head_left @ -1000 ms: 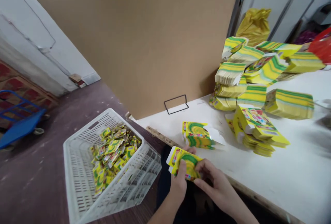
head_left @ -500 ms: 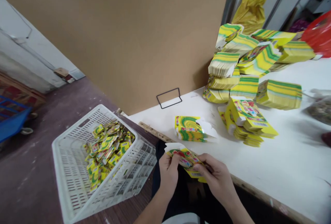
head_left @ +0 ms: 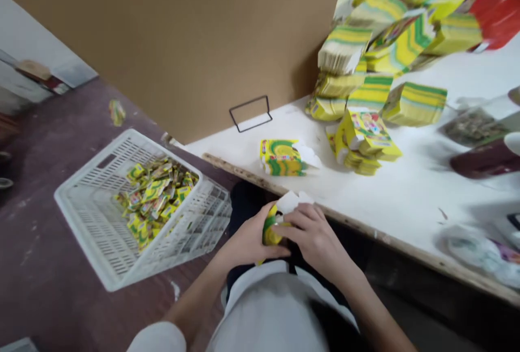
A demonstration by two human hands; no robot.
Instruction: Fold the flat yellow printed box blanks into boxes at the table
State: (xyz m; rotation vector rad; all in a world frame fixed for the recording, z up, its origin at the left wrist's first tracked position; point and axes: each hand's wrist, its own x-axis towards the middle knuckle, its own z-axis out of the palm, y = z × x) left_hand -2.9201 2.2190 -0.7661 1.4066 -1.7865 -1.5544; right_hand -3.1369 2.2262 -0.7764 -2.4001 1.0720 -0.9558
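Observation:
In front of my lap, both hands hold one small yellow-and-green printed carton (head_left: 270, 231) with white end flaps raised. My left hand (head_left: 248, 237) wraps round its left side, thumb underneath. My right hand (head_left: 317, 237) has its fingers bent over the carton's right side and flaps; its fingertips partly hide the print. A similar carton piece or small stack (head_left: 281, 156) with white flaps lies on the table edge just beyond my hands. To its right is a pile of flat cartons (head_left: 370, 134).
A white plastic basket (head_left: 122, 281) holding many small yellow cartons stands on the floor at left. Stacked flat cartons (head_left: 382, 65) fill the table's back. A large brown cardboard sheet (head_left: 182, 43), a wire stand (head_left: 251, 115), a maroon cup (head_left: 487, 158) and a red bag (head_left: 498, 11) are around.
The view has tilted down and shifted right. The carton has turned from flat printed face up to upright with its flaps raised, and my hands have closed in around it.

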